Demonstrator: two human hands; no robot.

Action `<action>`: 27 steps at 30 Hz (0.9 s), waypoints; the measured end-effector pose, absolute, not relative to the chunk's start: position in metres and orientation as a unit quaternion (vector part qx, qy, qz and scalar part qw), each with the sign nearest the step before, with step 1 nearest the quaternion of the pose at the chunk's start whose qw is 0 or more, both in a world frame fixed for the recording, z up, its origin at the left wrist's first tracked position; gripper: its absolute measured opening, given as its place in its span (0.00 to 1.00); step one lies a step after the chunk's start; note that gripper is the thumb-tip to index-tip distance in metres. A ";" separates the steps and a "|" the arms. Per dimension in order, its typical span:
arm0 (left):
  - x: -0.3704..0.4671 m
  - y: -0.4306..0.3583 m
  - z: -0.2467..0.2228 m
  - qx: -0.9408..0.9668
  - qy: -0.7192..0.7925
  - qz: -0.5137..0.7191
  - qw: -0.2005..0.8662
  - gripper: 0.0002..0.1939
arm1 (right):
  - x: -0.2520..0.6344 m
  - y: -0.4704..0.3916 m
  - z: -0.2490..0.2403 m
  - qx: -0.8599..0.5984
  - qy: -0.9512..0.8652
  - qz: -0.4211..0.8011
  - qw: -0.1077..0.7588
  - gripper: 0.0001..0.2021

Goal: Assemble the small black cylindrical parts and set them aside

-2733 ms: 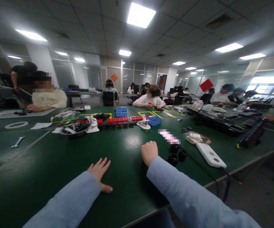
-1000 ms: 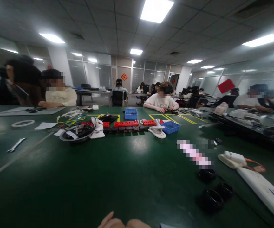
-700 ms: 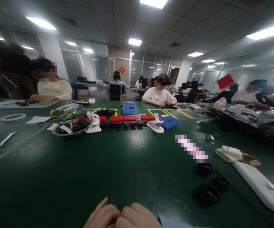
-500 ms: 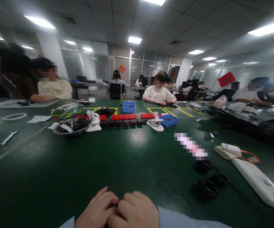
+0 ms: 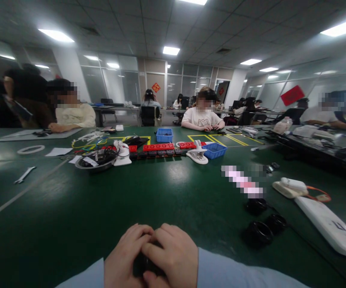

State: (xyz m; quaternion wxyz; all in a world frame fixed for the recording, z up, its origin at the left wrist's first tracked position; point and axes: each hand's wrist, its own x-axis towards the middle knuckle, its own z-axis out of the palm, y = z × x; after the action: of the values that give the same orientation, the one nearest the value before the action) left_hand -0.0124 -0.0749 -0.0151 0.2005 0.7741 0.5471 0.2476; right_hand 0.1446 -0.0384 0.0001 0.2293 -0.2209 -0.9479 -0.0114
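Note:
At the near edge of the green table [image 5: 173,192], my left hand [image 5: 127,252] and my right hand [image 5: 174,252] are together, fingers curled and fingertips meeting. Between the palms shows a dark, rounded shape [image 5: 147,264], mostly covered by the fingers; its kind cannot be made out. Pale blue sleeves reach both wrists. To the right of my right hand lie several black ring-shaped pieces [image 5: 260,233] with a black cable.
Farther off are a metal bowl [image 5: 96,164] of dark parts, a row of red blocks [image 5: 159,147], white clamps [image 5: 197,154] and blue bins [image 5: 215,151]. A wrench [image 5: 25,175] lies left, a white elongated device [image 5: 329,224] right. A person [image 5: 203,116] sits opposite.
Both hands have risen a little in the picture, and the dark shape between them shows more. The view has shifted slightly, so the table things sit a little farther right.

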 end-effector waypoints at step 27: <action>-0.032 -0.085 -0.052 0.694 0.553 0.445 0.123 0.41 | 0.147 -0.038 0.003 -0.226 -0.953 0.086 0.182 0.15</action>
State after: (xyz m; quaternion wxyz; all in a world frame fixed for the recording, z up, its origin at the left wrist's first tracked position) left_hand -0.0323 -0.0846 -0.0518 0.1233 0.6940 0.5526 0.4447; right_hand 0.1473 -0.0376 0.0034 0.1821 -0.2259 -0.9531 0.0855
